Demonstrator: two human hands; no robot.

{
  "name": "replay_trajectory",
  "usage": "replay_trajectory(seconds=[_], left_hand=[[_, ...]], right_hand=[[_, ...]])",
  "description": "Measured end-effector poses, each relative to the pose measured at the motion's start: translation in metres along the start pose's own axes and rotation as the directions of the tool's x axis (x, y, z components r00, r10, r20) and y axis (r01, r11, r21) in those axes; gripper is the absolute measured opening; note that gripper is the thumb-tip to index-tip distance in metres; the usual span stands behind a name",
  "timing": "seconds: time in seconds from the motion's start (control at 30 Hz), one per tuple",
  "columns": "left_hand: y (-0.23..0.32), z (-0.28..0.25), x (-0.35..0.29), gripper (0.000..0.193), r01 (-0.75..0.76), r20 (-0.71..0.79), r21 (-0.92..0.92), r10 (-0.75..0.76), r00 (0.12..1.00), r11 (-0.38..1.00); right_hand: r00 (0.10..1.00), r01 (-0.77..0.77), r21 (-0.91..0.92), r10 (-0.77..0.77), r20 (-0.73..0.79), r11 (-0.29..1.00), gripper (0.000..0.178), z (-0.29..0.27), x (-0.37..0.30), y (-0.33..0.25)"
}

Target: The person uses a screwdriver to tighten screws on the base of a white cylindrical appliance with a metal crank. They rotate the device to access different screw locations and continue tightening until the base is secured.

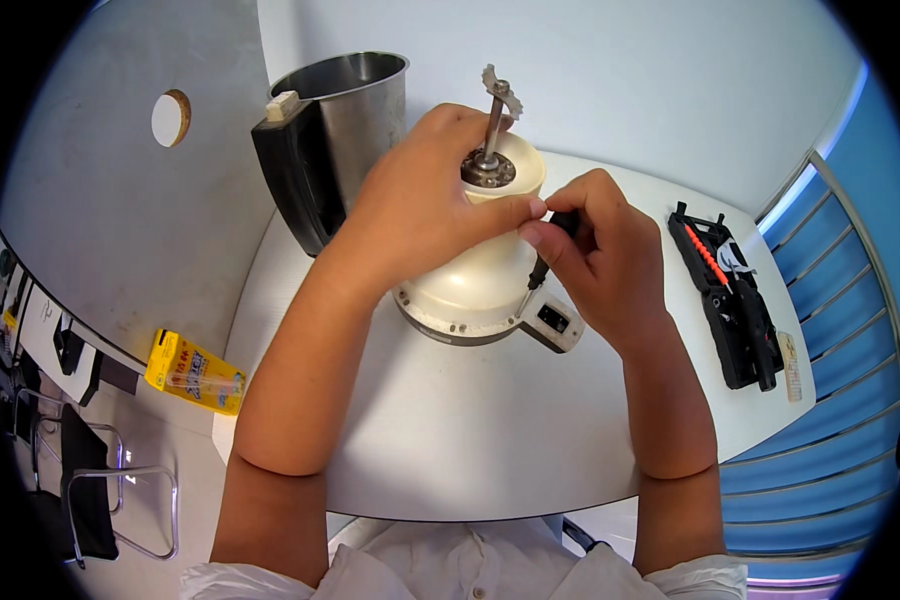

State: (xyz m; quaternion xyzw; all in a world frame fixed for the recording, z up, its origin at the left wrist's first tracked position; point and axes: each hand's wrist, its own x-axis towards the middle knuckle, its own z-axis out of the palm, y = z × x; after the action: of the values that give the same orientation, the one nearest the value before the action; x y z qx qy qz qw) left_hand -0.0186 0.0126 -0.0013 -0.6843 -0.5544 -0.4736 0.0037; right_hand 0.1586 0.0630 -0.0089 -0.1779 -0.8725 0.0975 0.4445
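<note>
A cream-coloured soymilk maker head (480,275) stands upside down on the white table, its metal shaft and toothed blade (501,95) pointing up. My left hand (425,190) is closed round the narrow upper part of this head, with the thumb across its front. In my right hand (605,245) is a screwdriver (539,272) with a black handle, pinched between thumb and fingers. It slants down, and its tip meets the head's lower rim beside the black power socket (552,319). Small screws or holes dot that rim.
A steel jug (370,115) with a black handle stands behind my left hand. At the right lies an open black tool case (722,300) with an orange-red rod, beside a small clear strip (791,366). A yellow box (195,372) sits at the left edge. Metal railings (840,330) run along the right.
</note>
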Motion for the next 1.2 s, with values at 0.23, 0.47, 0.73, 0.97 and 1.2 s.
replay_trajectory(seconds=[0.23, 0.47, 0.73, 0.97, 1.2], left_hand=[[0.000, -0.005, 0.003, 0.069, -0.005, 0.067, -0.008, 0.005, 0.998, 1.000], [-0.013, -0.004, 0.006, 0.085, -0.013, 0.083, -0.149, 0.025, 0.996, 0.989], [-0.015, -0.006, 0.006, 0.093, -0.020, 0.101, -0.159, 0.036, 0.994, 0.987], [-0.016, -0.006, 0.007, 0.091, -0.052, 0.107, -0.146, 0.068, 0.992, 0.988], [-0.015, -0.006, 0.006, 0.093, -0.001, 0.120, -0.186, 0.023, 0.993, 0.983]], right_hand=[[0.983, -0.124, 0.280, 0.081, 0.162, 0.952, 0.018, -0.003, 0.001, 0.001], [0.984, 0.114, 0.486, -0.166, 0.065, 0.866, 0.017, 0.005, 0.001, 0.023], [0.983, 0.184, 0.281, -0.182, -0.035, 0.942, 0.018, 0.003, 0.001, 0.019], [0.987, 0.145, 0.471, -0.162, -0.004, 0.870, 0.016, 0.012, -0.003, 0.016], [0.952, 0.262, 0.529, -0.305, -0.007, 0.807, 0.013, 0.011, 0.002, 0.027]])
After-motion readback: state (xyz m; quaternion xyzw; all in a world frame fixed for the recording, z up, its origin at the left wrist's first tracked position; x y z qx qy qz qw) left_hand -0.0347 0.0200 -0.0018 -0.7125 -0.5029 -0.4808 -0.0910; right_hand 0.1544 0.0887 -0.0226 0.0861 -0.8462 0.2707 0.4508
